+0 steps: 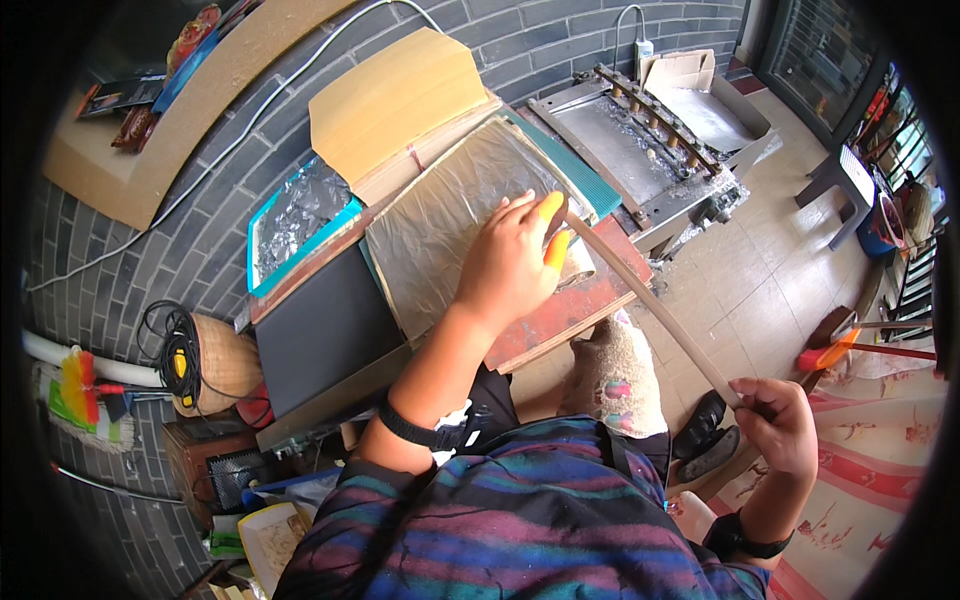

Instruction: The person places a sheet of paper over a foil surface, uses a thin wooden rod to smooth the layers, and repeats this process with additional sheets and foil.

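My left hand (517, 251), with yellow finger cots on two fingers, is over the front right part of a plastic-covered board (450, 217). Its thumb and forefinger are at the upper end of a long, narrow tan strip (645, 296); a small dark piece shows beside them. The strip slants down across the red bench edge to my right hand (776, 427), which pinches its lower end between thumb and fingers. A folded cloth (579, 264) lies partly behind my left hand on the red wooden bench top (517, 341). What the strip is made of cannot be told.
A black panel (326, 330) lies left of the board. Behind stand a turquoise tray (253, 262) with crumpled film and a yellow cardboard sheet (397, 97). At the right are a metal machine (652, 142), an open cardboard box (750, 112) and a grey stool (847, 176).
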{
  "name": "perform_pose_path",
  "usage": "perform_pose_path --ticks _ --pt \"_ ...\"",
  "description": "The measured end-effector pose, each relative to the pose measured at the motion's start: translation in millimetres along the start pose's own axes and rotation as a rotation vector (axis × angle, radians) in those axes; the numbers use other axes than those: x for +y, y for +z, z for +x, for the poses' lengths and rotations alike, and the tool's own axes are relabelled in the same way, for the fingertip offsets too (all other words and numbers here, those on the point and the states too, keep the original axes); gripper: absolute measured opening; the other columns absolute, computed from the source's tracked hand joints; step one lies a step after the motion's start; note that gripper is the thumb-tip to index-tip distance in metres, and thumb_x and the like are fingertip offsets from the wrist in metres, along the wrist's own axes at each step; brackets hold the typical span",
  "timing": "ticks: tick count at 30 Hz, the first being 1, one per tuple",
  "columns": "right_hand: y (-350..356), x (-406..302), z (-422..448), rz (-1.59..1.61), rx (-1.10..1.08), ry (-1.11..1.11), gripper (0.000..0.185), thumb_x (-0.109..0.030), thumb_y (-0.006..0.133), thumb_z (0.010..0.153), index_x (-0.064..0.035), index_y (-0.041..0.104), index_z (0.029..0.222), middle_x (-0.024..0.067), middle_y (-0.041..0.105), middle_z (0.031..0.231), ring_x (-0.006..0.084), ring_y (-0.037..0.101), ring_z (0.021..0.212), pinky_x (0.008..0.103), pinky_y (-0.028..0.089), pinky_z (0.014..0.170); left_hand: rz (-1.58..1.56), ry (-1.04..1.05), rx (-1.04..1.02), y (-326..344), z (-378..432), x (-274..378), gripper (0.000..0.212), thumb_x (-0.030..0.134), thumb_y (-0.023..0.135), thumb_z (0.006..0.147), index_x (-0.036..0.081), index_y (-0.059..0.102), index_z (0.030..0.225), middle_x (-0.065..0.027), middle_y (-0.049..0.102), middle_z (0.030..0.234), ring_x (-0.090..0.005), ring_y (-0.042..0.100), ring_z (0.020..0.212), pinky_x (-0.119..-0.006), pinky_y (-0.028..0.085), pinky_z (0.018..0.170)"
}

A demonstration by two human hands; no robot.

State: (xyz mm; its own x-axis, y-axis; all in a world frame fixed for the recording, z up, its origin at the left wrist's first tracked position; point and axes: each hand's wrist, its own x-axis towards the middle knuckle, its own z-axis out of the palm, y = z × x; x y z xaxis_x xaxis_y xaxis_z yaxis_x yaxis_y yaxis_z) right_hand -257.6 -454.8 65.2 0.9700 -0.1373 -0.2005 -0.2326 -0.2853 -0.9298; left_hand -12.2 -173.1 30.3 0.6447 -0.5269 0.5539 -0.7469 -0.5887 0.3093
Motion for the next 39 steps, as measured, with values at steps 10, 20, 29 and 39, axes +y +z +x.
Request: perform_pose_path --ticks 10,20,29,39 --pt "-2 -11 6 -0.093 -0.047 -0.052 0.030 0.008 0.064 0.068 0.0053 0.066 0.098 0.0070 0.054 0.065 0.0105 0.050 0.057 0.0253 0.042 0.054 0.130 -0.331 0.053 7 25 6 0.054 0.014 0.070 0.079 -0.001 0.052 0.129 -0.0122 0.068 0.080 -0.0273 0.067 0.070 -0.038 0.053 0.067" --pt "-8 3 0 -0.045 -0.027 -0.043 0.030 0.011 0.060 0.072 0.0064 0.064 0.101 -0.0012 0.049 0.067 0.0044 0.045 0.057 0.0211 0.037 0.051 -0.388 -0.506 0.251 0 22 -25 0.063 0.005 0.070 0.078 -0.006 0.044 0.134 -0.0102 0.068 0.081 -0.0183 0.067 0.072 -0.033 0.053 0.068" --pt "-8 -5 6 -0.062 -0.030 -0.065 0.031 0.010 0.061 0.070 0.0058 0.066 0.100 0.0045 0.053 0.065 0.0082 0.048 0.058 0.0246 0.040 0.053 -0.217 -0.332 0.374 -19 20 -25 0.066 0.002 0.071 0.078 -0.002 0.041 0.137 -0.0096 0.065 0.080 -0.0208 0.067 0.073 -0.034 0.053 0.069" --pt "13 -17 38 -0.066 -0.061 -0.083 0.027 0.008 0.062 0.075 0.0055 0.065 0.102 0.0046 0.055 0.063 0.0075 0.048 0.055 0.0263 0.040 0.050 -0.244 -0.373 0.371 -14 23 -40 0.063 0.004 0.071 0.078 -0.003 0.043 0.135 -0.0099 0.066 0.081 -0.0199 0.067 0.072 -0.033 0.054 0.068"
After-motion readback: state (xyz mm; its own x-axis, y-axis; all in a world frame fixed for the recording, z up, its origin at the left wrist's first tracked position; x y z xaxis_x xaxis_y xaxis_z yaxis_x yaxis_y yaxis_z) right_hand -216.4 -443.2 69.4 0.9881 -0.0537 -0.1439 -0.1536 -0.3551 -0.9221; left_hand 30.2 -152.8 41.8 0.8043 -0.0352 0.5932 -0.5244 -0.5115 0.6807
